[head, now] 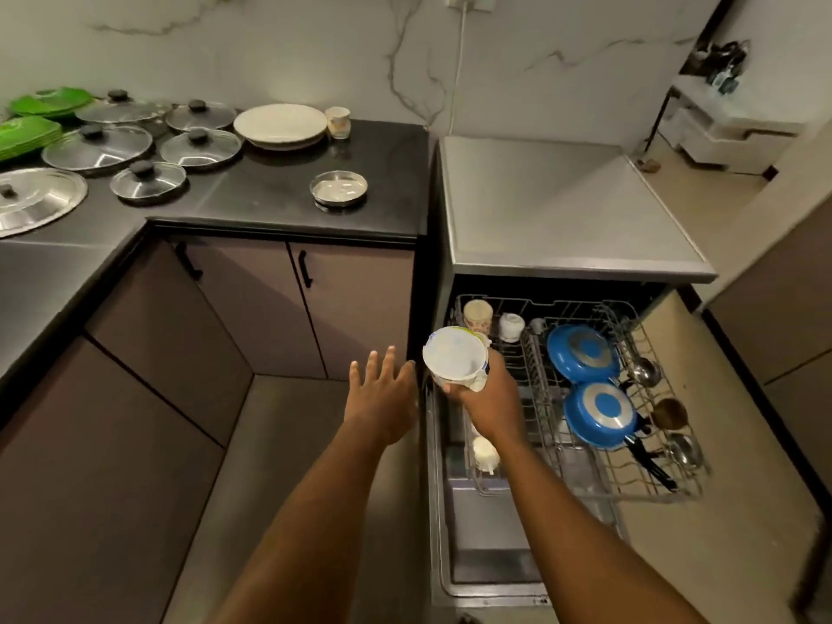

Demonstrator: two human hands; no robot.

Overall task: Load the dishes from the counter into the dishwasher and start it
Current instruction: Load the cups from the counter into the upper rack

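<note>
My right hand grips a white mug tilted on its side, mouth facing me, over the left edge of the pulled-out dishwasher rack. My left hand hovers open with fingers spread, just left of the mug and touching nothing. The rack holds two blue pans, several cups, ladles and other utensils. On the black counter remain a small steel plate, a white plate, a cup and several steel lids.
The dishwasher door lies open below my right arm. Its steel top is bare. Green plates are stacked at the far left of the counter. Brown cabinets stand beneath the counter. A white cable runs down the marble wall.
</note>
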